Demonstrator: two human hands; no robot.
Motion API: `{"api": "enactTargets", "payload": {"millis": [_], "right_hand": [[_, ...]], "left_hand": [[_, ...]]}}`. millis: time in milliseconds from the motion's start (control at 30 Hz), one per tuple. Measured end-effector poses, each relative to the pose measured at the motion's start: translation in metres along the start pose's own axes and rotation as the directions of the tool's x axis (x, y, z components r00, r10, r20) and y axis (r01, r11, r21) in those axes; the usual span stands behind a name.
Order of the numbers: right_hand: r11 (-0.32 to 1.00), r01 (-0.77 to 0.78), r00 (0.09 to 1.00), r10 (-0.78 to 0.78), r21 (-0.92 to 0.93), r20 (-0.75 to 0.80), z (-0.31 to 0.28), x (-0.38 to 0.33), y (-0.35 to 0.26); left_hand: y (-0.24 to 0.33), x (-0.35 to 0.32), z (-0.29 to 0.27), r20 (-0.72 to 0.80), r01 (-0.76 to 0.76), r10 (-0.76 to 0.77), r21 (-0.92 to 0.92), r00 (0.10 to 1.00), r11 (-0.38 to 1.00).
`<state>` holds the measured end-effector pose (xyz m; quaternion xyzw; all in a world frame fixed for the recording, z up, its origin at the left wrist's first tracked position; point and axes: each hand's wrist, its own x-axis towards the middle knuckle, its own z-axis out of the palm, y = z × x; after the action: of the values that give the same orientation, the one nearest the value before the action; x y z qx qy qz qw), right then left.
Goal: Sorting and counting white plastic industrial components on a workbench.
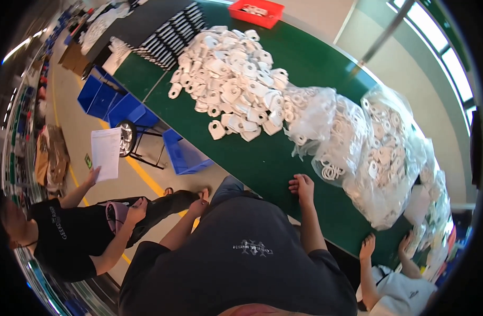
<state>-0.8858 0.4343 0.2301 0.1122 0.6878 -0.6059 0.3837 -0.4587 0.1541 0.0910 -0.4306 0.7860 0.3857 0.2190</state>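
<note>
My right hand (302,188) is over the green table (252,163), close to its near edge. Its fingers are loosely bent and apart, with nothing between them. Down beside my left thigh is my left hand (198,207), away from the table; its fingers are too hidden to read. Ahead lies a heap of white flat parts with round holes (233,79), several loose at its near side. To the right of the heap, clear plastic bags (383,158) hold white rings and similar parts; the closest bag is beyond my right hand.
Stacked black-and-white trays (170,34) and a red bin (256,12) stand on the table's far side. Blue bins (184,152) and a wheel (126,138) are at left. One person there holds a paper sheet (105,152); another's hands (368,246) are at the table, lower right.
</note>
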Motion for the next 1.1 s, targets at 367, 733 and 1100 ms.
{"api": "enactTargets", "payload": {"millis": [367,733,1100], "right_hand": [[0.993,0.089,0.995,-0.092,0.073,0.029,0.001,-0.006,0.008],[0.995,0.093,0.996,-0.094,0.043,0.014,-0.001,-0.004,0.005],[0.997,0.056,0.997,-0.058,0.051,0.047,-0.002,0.001,0.002]], "left_hand": [[0.058,-0.001,-0.043,-0.032,-0.024,0.023,-0.028,0.999,0.999],[0.02,0.003,-0.036,0.011,0.058,-0.059,0.037,0.998,0.998],[0.032,0.024,-0.028,-0.029,-0.004,0.005,0.045,1.0,0.999]]}}
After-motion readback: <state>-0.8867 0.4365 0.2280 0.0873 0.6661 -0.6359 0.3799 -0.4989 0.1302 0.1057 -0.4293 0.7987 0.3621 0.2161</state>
